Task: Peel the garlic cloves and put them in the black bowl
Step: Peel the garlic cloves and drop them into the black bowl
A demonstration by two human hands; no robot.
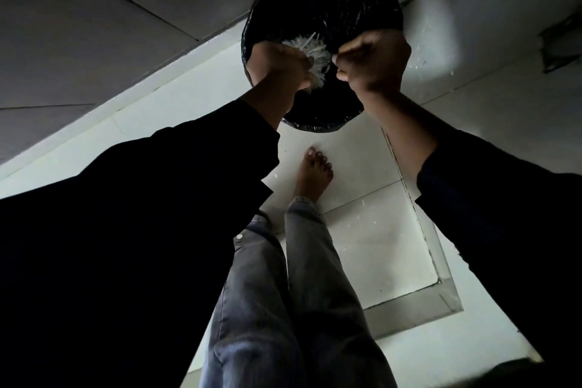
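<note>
I stand over a round bin lined with a black plastic bag point(321, 0) on the floor. My left hand point(277, 69) grips a bunch of white, papery garlic peels point(310, 52) above the bin's opening. My right hand point(374, 60) is curled into a fist right beside it, its thumb and fingertips pinching the right edge of the same bunch. Both arms wear dark sleeves. No garlic cloves or black bowl are in view.
The bin stands against a grey wall point(110, 25) on white floor tiles point(371, 249). My bare foot point(315, 173) and grey trouser legs point(283, 309) are just in front of the bin. Small white flecks lie scattered on the tiles. A raised ledge point(441, 302) runs at the right.
</note>
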